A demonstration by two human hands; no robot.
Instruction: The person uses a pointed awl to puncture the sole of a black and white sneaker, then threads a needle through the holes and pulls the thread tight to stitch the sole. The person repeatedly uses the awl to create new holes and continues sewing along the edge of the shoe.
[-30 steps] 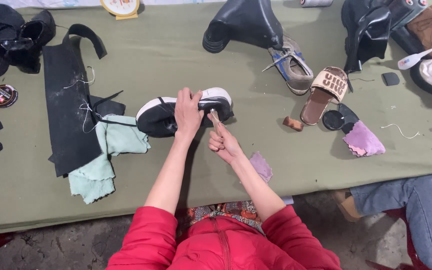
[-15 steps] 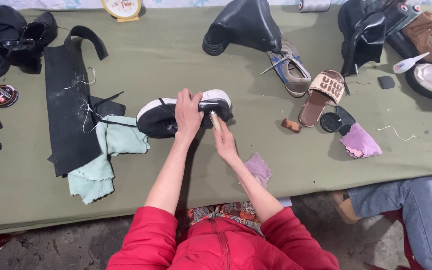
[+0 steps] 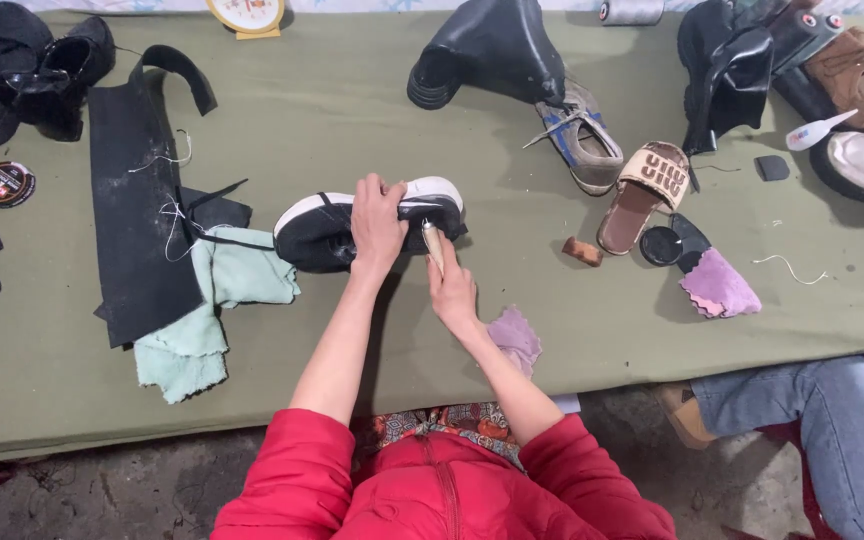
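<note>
Right hand [image 3: 452,288] shifted nearer, fingers gripping brush [image 3: 433,243] | left hand [image 3: 377,222] clamps shoe [image 3: 367,224] | lengthwise left-right

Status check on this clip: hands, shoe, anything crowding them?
Left hand clamped over the black shoe. Right hand presses a small pale tool to its heel end. Green cloth lies beside the toe; nothing blocks the hands.

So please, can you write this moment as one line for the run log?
left hand: grips black-and-white sneaker | right hand: presses small pale tool on sneaker | surface: green table
</note>
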